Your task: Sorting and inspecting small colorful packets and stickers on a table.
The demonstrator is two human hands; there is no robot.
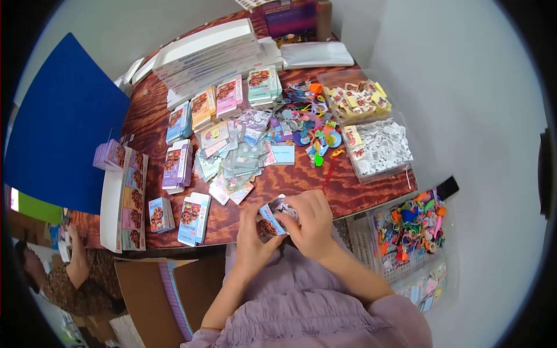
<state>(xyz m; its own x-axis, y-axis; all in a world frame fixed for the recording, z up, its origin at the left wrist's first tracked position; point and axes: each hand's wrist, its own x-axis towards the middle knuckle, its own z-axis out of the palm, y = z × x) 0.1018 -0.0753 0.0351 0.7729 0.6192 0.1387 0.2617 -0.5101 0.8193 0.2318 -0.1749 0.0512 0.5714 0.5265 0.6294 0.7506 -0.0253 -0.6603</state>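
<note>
Near the table's front edge I hold a small light-blue printed cardboard box whose end stands open, with pale printed pieces showing inside. My left hand is closed round its left side. My right hand wraps its right side, the thumb at the opening; the palm hides part of the box. To the left stand a closed blue box and flat blue cartons. Just beyond my hands lies a loose pile of clear sachets and cards.
Flat carton stacks in blue, orange, pink and green line the back. Small colourful trinkets lie mid-table. Right are a clear two-part tray and a lower trinket bin. A co-worker's arm shows far left.
</note>
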